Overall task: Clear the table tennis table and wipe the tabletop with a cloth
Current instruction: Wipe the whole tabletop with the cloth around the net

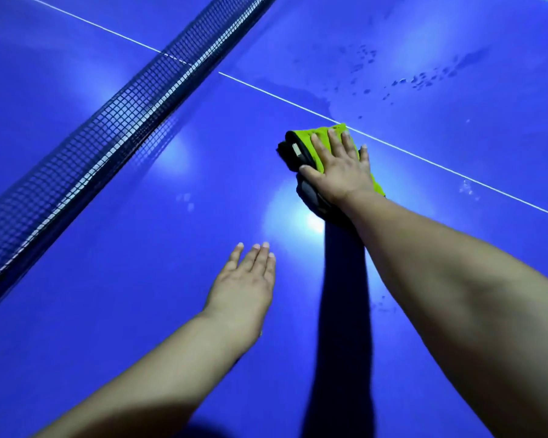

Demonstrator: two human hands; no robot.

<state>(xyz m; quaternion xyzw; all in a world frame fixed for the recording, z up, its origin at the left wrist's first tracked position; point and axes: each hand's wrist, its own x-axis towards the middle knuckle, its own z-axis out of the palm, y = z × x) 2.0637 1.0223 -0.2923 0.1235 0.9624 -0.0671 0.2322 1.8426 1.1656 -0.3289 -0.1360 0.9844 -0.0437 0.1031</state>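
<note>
Blue desk (140,279) gleams, its net (108,128) crossing at the left; right of the net, the green cloth (310,137) lies flat beneath the right hand's (339,172) straight, spread fingers (318,147); left hand (244,279), between net and cloth, is flat, fingers straight, holding nothing.
</note>
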